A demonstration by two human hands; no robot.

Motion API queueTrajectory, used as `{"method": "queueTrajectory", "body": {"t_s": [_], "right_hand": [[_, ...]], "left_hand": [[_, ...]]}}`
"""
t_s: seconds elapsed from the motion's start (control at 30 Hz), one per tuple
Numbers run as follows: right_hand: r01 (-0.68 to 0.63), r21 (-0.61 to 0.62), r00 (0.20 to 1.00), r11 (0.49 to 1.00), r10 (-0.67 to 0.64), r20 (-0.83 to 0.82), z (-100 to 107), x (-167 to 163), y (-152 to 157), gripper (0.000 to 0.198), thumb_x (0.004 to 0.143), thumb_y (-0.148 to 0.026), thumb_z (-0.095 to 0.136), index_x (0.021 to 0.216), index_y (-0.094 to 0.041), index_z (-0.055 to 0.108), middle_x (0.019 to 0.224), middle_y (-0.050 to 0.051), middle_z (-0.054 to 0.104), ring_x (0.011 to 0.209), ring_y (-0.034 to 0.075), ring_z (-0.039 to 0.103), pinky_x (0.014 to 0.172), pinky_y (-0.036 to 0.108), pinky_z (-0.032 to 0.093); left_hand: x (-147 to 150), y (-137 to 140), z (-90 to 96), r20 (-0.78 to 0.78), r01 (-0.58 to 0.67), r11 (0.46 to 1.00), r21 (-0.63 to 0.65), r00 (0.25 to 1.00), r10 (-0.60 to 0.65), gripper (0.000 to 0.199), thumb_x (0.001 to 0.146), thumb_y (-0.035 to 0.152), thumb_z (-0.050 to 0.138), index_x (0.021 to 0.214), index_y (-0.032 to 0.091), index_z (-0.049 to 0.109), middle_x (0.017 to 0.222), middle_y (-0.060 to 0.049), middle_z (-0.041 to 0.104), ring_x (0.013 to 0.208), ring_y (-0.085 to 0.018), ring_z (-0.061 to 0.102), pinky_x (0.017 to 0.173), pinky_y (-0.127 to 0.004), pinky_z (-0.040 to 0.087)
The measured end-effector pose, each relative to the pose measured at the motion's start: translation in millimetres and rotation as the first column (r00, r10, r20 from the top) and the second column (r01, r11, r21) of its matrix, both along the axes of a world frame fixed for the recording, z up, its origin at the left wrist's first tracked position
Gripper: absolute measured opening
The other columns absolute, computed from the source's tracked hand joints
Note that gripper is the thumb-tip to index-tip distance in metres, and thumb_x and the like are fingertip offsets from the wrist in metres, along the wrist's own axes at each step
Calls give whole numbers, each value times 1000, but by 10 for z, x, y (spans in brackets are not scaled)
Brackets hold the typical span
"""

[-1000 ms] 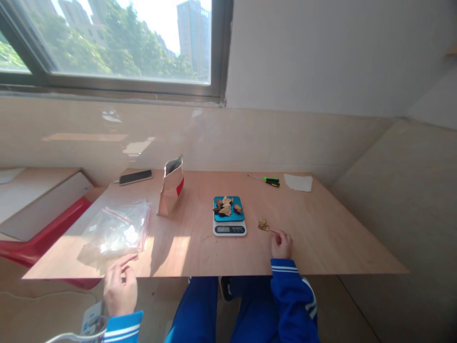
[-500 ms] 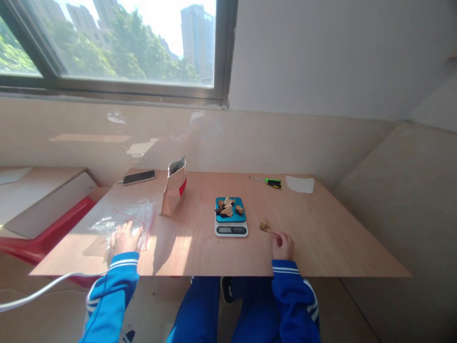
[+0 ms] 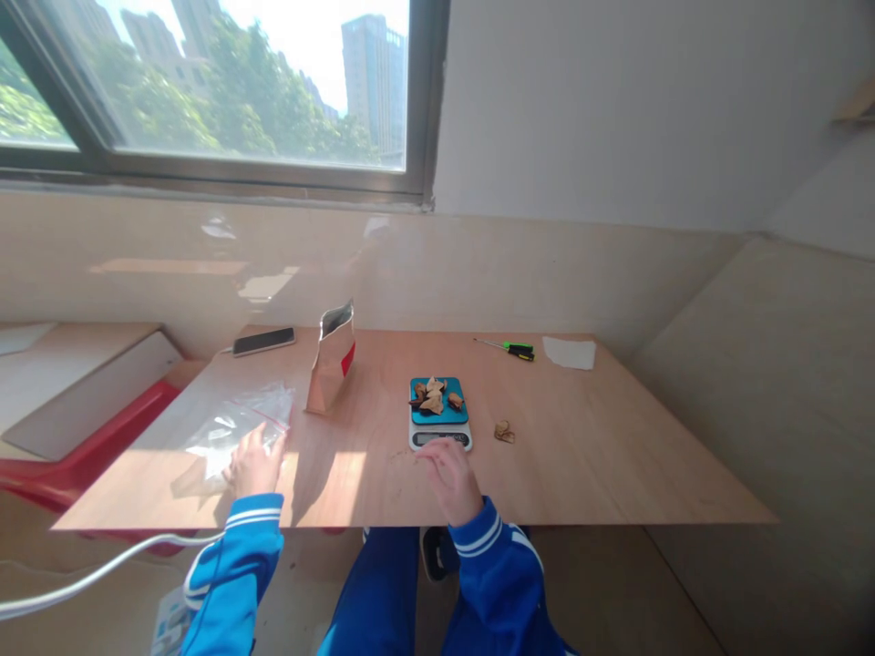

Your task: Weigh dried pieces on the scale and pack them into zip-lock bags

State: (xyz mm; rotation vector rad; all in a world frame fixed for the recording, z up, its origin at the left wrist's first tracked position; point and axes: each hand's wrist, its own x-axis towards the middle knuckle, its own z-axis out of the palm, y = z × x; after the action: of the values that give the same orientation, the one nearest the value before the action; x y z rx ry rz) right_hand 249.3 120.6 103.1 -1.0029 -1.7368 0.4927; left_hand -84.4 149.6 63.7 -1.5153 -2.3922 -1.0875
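Observation:
At the left side of the table, a clear zip-lock bag [image 3: 239,415] with a red seal line lies under my left hand [image 3: 256,465]. My left fingers are closed on its near right part. My right hand [image 3: 451,481] hovers just in front of the kitchen scale [image 3: 466,439] and partly covers its display. Its fingers are loosely apart, with nothing visible in them. Several dried brown-and-tan pieces [image 3: 432,401] rest on the scale's blue plate. To the right of the scale sits a small heap of tan rubber bands [image 3: 504,432].
An open kraft paper pouch [image 3: 332,364] with a red patch stands between the plastic bag and the scale. A phone [image 3: 263,342] lies at the back left. Toward the back right are screwdrivers [image 3: 519,350] and a white paper piece [image 3: 570,353]. A white cable [image 3: 123,551] hangs by the near left edge.
My right hand has moved left from beside the rubber bands to the front of the scale. My left hand has shifted slightly right, and the plastic bag has changed shape under it.

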Motion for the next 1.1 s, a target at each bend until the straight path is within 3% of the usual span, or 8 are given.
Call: {"method": "queueTrajectory", "body": {"t_s": [0.1,0.2,0.4,0.53,0.63,0.87,1.0,1.1], "right_hand": [[-163,-104,986,981,160,-39,84,-191,-189,22,90,-17,47,90,-21,68,89,7,64,88,19,59,74,32,48],[-221,-241,972,945,193,-136,101,-273,-292,23,92,-25,46,91,-20,68,89,7,63,85,19,60,70,30,48],[-289,-543,913,789,55,-405,55,-634,-26,45,86,-56,50,111,-19,57,108,10,62,89,19,60,78,34,50],[-416,-606,837,678,25,-547,-23,-934,248,56,72,-64,62,104,-18,55,98,8,61,78,16,60,69,32,50],[-493,-577,778,652,33,-627,-66,-1085,302,58,66,-64,68,100,-18,55,94,6,61,78,16,60,66,30,50],[-527,-553,756,645,59,-652,-215,-1249,239,59,66,-69,63,94,-17,63,94,8,65,84,19,62,71,33,52],[-461,-568,801,682,44,-597,-294,-1248,240,69,69,-77,54,100,-16,67,105,13,67,90,22,64,70,34,53],[-479,-556,804,679,85,-589,-262,-1177,184,67,72,-75,53,100,-16,70,95,11,70,74,19,65,65,34,53]], "left_hand": [[-25,-19,-4,-73,-10,996,86,997,16,28,83,39,51,86,21,72,80,-8,71,74,-24,58,77,-40,42],[114,-164,123,-159,63,980,188,987,-33,27,85,35,50,98,24,72,94,-7,73,83,-23,59,84,-37,38],[759,-471,320,-501,460,833,306,822,-270,29,88,19,53,112,28,67,101,-2,75,86,-19,64,90,-33,34],[925,-533,260,-547,487,815,313,794,-264,36,87,13,52,115,30,66,97,-1,76,84,-19,65,94,-34,34],[908,-580,187,-555,494,813,307,787,-269,40,87,11,50,117,32,65,99,-2,75,86,-19,66,95,-33,34],[979,-707,88,-298,445,887,126,870,-394,33,87,24,48,115,25,65,117,-8,68,105,-24,61,100,-41,32],[972,-754,92,-49,597,802,-28,801,-597,46,89,37,40,131,22,53,135,-12,55,129,-30,46,104,-48,33],[972,-771,139,91,586,805,91,800,-593,38,92,34,39,126,26,55,128,-10,61,121,-28,53,102,-48,37]]}}
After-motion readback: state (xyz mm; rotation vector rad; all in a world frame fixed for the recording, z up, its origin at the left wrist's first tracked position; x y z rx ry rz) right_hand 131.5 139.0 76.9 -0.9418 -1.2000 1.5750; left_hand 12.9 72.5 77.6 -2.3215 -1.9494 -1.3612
